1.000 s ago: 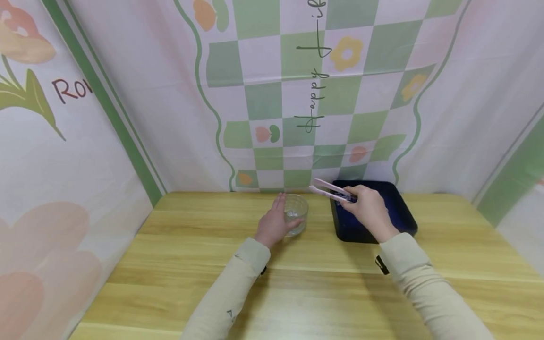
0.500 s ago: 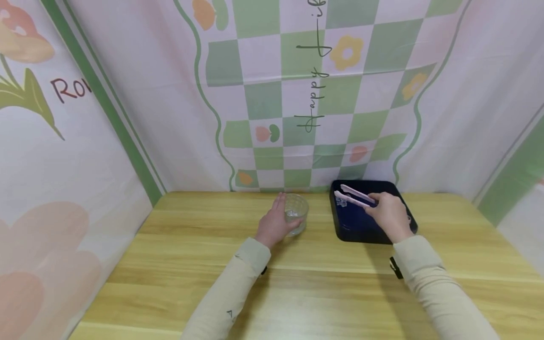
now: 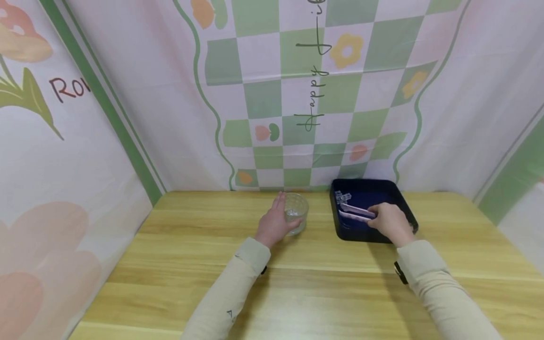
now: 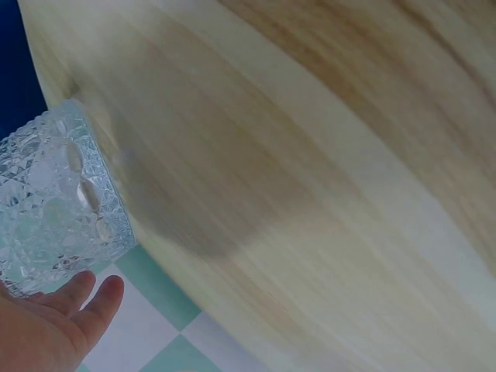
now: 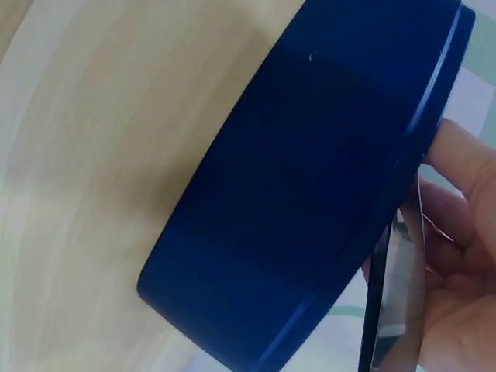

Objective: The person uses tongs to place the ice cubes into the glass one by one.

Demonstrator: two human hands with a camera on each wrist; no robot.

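"Happy" runs sideways up the checked backdrop (image 3: 297, 106), its next word cut off at the top edge; at left, lettering starting "Ro" breaks off at a green stripe. What lies inside the glass cup (image 3: 297, 215) is hard to make out, and in the right wrist view the dark tray (image 3: 361, 234) hides the tips of the pink tongs (image 3: 358, 210). The left hand (image 3: 273, 225) curves fingers and thumb round the cup on the surface (image 3: 204, 245); the right hand (image 3: 390, 222) pinches the tongs, arms apart, inside the tray, near small clear pieces (image 3: 343, 197) in its far left corner.
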